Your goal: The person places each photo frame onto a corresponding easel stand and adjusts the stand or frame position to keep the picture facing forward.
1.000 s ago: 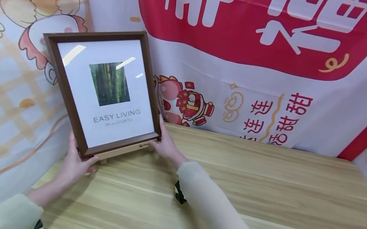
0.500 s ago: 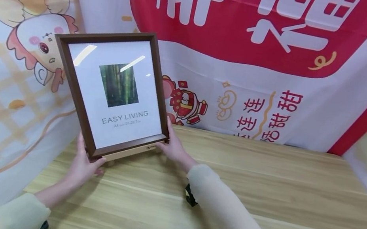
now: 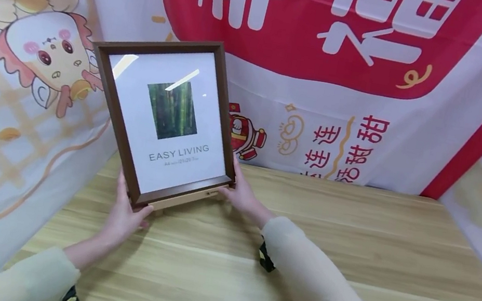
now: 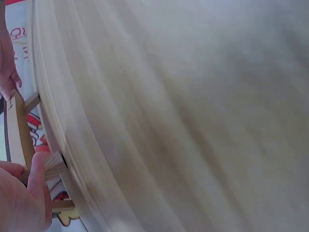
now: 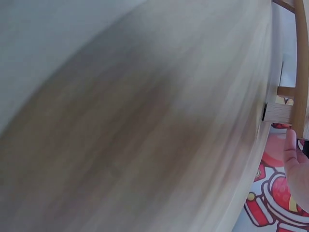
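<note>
A brown-rimmed picture frame [image 3: 170,118], with a bamboo print and "EASY LIVING" on its white sheet, leans back on a small light-wood easel. The easel's ledge [image 3: 188,199] runs under the frame's bottom edge. My left hand [image 3: 124,213] grips the lower left corner, thumb at the ledge and fingers up the side. At the lower right corner my right hand [image 3: 243,193] holds on the same way. Easel feet [image 4: 55,165] reach down to the tabletop in the left wrist view. Another foot [image 5: 278,113] shows beside my right fingers. The back of the easel is hidden.
The wood-grain table [image 3: 349,241] extends to the right and toward me. A red and white banner [image 3: 311,35] hangs behind it. Cartoon-printed cloth [image 3: 6,81] covers the left side, close to the picture frame.
Both hands have shifted the picture frame and its easel rightward along the table, away from the left cloth. The head view has turned slightly to the right. The grip looks the same.
</note>
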Motion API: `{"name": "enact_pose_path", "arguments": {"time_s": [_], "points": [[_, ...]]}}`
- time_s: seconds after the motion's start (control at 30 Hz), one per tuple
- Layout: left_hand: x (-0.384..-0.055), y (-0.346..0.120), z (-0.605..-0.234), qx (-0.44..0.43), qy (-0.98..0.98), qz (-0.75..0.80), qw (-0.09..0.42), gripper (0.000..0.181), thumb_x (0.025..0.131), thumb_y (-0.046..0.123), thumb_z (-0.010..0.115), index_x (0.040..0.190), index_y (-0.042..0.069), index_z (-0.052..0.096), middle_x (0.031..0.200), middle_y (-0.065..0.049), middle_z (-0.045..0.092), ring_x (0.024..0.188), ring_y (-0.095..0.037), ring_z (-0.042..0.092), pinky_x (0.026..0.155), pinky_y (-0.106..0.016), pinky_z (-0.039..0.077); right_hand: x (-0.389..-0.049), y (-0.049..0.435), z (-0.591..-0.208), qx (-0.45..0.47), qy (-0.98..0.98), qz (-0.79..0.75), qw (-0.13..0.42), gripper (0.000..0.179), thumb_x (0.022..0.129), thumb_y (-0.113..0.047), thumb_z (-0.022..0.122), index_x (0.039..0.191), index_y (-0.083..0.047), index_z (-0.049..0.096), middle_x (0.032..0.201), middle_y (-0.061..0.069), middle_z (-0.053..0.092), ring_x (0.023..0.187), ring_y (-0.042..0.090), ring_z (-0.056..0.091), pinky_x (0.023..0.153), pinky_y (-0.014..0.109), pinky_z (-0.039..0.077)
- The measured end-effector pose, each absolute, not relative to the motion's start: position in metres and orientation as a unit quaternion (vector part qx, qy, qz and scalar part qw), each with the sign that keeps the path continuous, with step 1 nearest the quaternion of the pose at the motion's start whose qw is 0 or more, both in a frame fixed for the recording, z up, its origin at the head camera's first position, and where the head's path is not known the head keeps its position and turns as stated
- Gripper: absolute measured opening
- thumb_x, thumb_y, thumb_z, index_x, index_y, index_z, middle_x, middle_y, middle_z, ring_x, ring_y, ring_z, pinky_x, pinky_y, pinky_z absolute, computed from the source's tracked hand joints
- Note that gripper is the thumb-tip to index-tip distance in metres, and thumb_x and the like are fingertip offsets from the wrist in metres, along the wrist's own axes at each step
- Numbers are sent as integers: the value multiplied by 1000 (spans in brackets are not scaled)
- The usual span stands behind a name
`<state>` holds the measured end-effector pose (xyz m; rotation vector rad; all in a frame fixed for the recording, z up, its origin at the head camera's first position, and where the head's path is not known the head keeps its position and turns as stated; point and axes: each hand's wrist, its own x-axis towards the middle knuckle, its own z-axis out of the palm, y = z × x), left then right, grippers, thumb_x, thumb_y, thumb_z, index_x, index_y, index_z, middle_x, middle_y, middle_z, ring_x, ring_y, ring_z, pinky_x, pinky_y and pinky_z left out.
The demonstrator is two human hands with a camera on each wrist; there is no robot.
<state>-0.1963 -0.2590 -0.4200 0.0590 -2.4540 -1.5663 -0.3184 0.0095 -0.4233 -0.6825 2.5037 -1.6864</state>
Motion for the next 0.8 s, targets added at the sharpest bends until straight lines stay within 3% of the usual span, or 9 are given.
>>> {"name": "enact_pose_path", "arguments": {"time_s": [0.17, 0.33, 0.7, 0.8], "points": [[-199, -248, -421, 9, -833, -542, 109, 122, 87, -12, 62, 143, 56, -22, 140, -31, 31, 93, -46, 59, 54, -43, 58, -315, 24, -422, -211, 807, -550, 26, 109, 86, 4, 69, 155, -38, -4, 160, 10, 14, 133, 31, 40, 102, 35, 44], [-203, -236, -422, 1, -836, -538, 106, 122, 87, -10, 63, 144, 54, -23, 144, -32, 30, 93, -44, 59, 54, -43, 58, -311, 39, -422, -196, 812, -549, 16, 109, 86, 4, 69, 155, -39, -4, 161, 8, 11, 134, 32, 38, 104, 36, 42], [-218, -204, -424, -13, -829, -553, 78, 122, 86, -8, 65, 144, 54, -23, 149, -29, 26, 87, -41, 61, 55, -41, 59, -307, 76, -427, -201, 786, -584, -8, 106, 84, 14, 65, 157, -22, -4, 161, 13, 7, 124, 40, 46, 97, 41, 48], [-221, -196, -424, -16, -825, -561, 70, 122, 87, -7, 65, 143, 56, -23, 150, -27, 25, 84, -40, 63, 56, -41, 59, -304, 87, -426, -185, 787, -589, -3, 107, 85, 13, 64, 157, -25, -5, 161, 13, 8, 121, 41, 49, 92, 40, 51]]}}
